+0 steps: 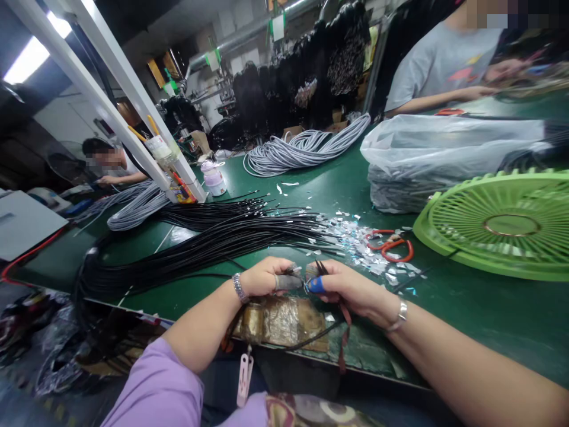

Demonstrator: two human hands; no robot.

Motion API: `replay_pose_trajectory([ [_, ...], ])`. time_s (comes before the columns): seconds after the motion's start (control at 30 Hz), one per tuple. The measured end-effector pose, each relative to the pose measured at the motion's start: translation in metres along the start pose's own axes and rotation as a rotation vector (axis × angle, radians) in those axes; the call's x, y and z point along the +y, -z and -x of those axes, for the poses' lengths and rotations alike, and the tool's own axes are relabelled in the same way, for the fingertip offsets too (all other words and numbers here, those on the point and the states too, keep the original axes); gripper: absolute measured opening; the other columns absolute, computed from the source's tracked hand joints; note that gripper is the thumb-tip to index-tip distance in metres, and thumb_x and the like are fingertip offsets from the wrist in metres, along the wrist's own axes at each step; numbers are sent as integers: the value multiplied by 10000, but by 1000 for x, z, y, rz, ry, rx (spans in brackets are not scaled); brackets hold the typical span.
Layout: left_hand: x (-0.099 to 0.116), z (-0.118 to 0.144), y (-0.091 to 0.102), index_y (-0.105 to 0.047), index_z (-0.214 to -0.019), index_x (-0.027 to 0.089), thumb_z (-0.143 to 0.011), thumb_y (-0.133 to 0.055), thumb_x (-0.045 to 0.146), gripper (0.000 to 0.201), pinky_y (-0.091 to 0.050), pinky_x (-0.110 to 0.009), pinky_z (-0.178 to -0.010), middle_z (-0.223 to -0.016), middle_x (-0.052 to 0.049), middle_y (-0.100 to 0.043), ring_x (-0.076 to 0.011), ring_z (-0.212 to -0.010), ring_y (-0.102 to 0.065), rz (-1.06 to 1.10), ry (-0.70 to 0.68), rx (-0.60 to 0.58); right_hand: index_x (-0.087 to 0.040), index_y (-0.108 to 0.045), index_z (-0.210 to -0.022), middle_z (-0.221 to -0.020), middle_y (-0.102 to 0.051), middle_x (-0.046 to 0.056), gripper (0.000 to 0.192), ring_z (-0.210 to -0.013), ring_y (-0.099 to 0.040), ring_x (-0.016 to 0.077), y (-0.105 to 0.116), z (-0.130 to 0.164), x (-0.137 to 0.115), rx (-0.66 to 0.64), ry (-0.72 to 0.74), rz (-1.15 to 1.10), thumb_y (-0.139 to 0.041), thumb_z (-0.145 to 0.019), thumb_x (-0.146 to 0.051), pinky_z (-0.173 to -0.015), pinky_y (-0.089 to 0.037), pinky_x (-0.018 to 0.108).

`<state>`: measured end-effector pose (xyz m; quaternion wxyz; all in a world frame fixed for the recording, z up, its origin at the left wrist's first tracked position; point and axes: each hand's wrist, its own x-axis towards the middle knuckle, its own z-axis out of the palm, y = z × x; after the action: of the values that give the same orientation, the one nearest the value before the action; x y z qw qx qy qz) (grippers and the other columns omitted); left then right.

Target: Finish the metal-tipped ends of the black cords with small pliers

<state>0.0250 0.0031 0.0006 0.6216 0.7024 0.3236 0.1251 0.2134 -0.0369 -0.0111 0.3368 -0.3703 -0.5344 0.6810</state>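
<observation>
My left hand (pixel 269 277), with grey tape around a finger, is closed in a pinch at the end of a black cable, whose fine wires (pixel 306 286) show between my hands. Close beside it, almost touching, my right hand (pixel 340 284) has blue tape on a finger and is closed too. Dark pointed tips (pixel 320 268) of a tool stick up from its fingers, and a reddish-brown strip (pixel 344 335) hangs below; the tool's kind is hidden. Under my hands lies a tape-wrapped block (pixel 284 317) at the table edge.
Black cables (pixel 178 252) lie in a long bundle on the green table to the left. Foil scraps (pixel 355 237) and orange-handled scissors (pixel 398 249) lie ahead. At right are a green fan (pixel 507 225) and a plastic bag (pixel 413 160); grey cable coils (pixel 306 148) lie behind. Two people sit further off.
</observation>
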Motion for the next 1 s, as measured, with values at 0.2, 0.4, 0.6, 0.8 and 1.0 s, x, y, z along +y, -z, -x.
replay_pose_trajectory([
  [0.2,-1,0,2,-509,-669,144,-668,-700,543,443,-234,-180,-378,-434,73,-428,-28,-355,-314,38,7,72,-188,-503,-559,-443,-417,-74,177,-416,-297,57,12,-4,-1,204,15,47,-637,-551,-302,-412,-185,217],
  [0.4,-2,0,4,-523,-692,141,-634,-692,621,512,-202,-175,-342,-430,74,-422,-26,-330,-305,100,-17,127,-180,-607,-712,-612,-591,-16,293,-533,-472,106,20,-1,-6,280,137,185,-702,-610,-438,-500,-363,237],
  [0.6,-1,-1,2,-495,-666,157,-653,-694,572,461,-262,-174,-359,-438,66,-442,-39,-344,-341,31,2,130,-179,-616,-739,-701,-643,24,223,-655,-555,167,9,-1,3,175,298,536,-582,-756,-398,-620,-439,289],
  [0.8,-3,-4,-3,-514,-696,163,-741,-639,488,351,-273,-179,-362,-454,55,-471,-55,-343,-373,-160,-2,205,-198,-506,-638,-613,-548,19,86,-580,-455,150,2,7,7,414,414,1160,-492,-657,-116,-539,-306,266],
  [1.0,-1,1,3,-521,-662,157,-665,-686,592,465,-315,-183,-380,-444,41,-485,-61,-359,-405,-52,-53,33,-211,-439,-645,-574,-439,-35,234,-520,-360,109,-1,4,2,77,333,470,-545,-764,-382,-501,-295,244],
])
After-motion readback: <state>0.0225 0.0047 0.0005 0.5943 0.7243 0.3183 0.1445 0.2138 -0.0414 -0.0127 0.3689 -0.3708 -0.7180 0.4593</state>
